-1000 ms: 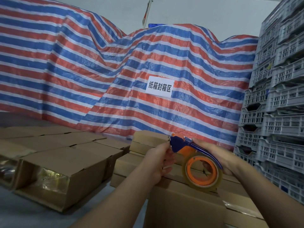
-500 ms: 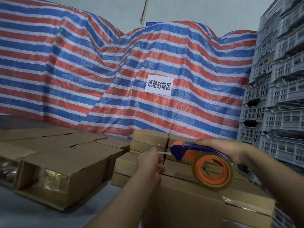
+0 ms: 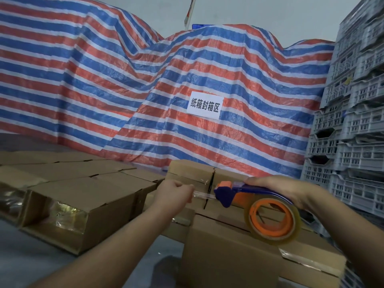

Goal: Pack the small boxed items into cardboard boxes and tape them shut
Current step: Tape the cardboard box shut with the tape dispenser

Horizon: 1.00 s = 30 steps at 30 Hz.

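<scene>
Right hand [image 3: 276, 190] is wrapped around the blue handle of the tape dispenser [image 3: 245, 194], held up in the air over the cardboard boxes w/ the clear tape roll [image 3: 272, 220] on its orange hub hanging below. Left hand [image 3: 173, 193] has its fingers curled, pinching the loose end of the tape strip [image 3: 204, 196], which runs straight across to the dispenser's front end. Right under both hands is a closed cardboard box [image 3: 234, 258], tape already on its right edge, w/ more boxes stacked just behind it. Off to the left on the floor is a row of boxes [image 3: 83, 196] lying on their sides, shiny gold stuff showing in the open ends, can't tell what exactly. Bg: striped red/blue tarp [image 3: 104, 80] w/ a white sign [image 3: 204, 105], grey plastic crates [image 3: 353, 121] stacked on the right.
</scene>
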{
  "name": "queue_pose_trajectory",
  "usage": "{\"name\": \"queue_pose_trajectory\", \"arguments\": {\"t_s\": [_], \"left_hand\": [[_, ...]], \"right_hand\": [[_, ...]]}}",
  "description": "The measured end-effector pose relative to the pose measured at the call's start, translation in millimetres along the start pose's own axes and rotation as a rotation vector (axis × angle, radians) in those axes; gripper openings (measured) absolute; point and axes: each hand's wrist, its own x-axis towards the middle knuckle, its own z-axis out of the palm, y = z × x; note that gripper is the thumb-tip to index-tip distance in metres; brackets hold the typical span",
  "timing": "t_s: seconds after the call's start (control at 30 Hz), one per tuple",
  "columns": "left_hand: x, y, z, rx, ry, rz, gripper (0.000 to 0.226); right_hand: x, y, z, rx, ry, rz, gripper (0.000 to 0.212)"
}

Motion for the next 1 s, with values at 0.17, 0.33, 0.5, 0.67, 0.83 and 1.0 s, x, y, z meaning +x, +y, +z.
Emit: {"name": "queue_pose_trajectory", "arguments": {"t_s": [0.17, 0.33, 0.5, 0.67, 0.83, 1.0], "left_hand": [[-0.9, -27.0, -6.3, 0.0, -0.012, -0.057, 0.022], [-8.3, -50.3, -5.4, -0.09, -0.063, -0.171, 0.011], [-14.0, -60.6, -3.4, -0.145, -0.113, -0.199, 0.02], [-24.1, -67.6, 14.1, -0.15, -0.151, -0.303, 0.018], [-21.9, -70.7, 15.5, -0.118, -0.179, -0.371, 0.023], [-21.6, -73.1, 8.5, -0.081, -0.255, -0.448, 0.047]], "right_hand": [[2.6, -30.1, 14.9, -0.286, -0.119, 0.09, 0.051], [11.6, -43.5, 28.0, -0.527, -0.102, 0.127, 0.04], [17.4, -50.3, 34.5, -0.615, -0.143, 0.144, 0.03], [22.1, -47.1, 33.6, -0.617, -0.137, 0.153, 0.037], [22.9, -47.7, 34.8, -0.637, -0.133, 0.182, 0.04], [22.9, -48.9, 35.1, -0.651, -0.119, 0.184, 0.043]]}}
